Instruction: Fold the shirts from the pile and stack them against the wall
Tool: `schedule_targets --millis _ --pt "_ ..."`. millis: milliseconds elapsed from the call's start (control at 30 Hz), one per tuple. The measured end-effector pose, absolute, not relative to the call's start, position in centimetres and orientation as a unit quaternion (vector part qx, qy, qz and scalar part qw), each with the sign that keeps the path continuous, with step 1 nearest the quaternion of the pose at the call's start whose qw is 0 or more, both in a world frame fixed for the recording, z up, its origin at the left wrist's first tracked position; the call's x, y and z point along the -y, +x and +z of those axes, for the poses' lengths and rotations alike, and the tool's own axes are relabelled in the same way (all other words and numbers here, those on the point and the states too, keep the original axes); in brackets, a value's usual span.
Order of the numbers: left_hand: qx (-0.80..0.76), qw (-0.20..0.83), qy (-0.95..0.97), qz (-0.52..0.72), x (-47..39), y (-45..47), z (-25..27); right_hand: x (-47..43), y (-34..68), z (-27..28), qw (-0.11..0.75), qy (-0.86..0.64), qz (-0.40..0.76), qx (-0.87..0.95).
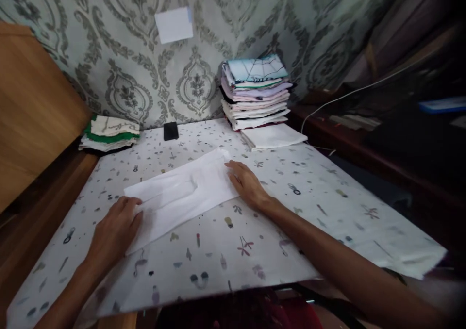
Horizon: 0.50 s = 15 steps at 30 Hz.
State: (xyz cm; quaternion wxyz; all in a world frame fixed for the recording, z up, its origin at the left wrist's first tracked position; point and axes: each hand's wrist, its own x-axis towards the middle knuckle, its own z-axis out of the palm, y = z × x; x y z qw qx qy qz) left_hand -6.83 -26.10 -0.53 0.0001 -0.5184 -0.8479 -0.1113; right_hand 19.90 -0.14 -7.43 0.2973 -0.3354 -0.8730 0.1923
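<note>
A white garment (182,193) lies spread on the table in a long strip, slanting from lower left to upper right. It looks like trousers, with a slit between two leg-like parts toward the left, but I cannot be sure of the kind. My left hand (118,224) rests on its left end, fingers slightly bent and thumb apart. On the right end lies my right hand (247,183), its fingers stretched along the edge of the cloth. Neither hand visibly grips the fabric.
Behind the garment to the right rises a tall stack of folded clothes (257,93), with a folded white cloth (273,136) before it. A smaller clothes pile (109,134) and a black phone (171,131) sit at the back left. A white cable (349,92) hangs at right.
</note>
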Motion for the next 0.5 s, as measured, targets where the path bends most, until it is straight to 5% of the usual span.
schedule_targets --millis 267,500 --pt "0.725 -0.142 -0.629 -0.243 12.9 -4.6 -1.0 -2.7 21.3 -6.9 0.469 -0.412 0.368 0.689" --pt "0.732 -0.102 -0.643 -0.2 5.7 -3.1 -3.2 -5.0 22.3 -6.3 0.467 -0.478 0.526 0.526"
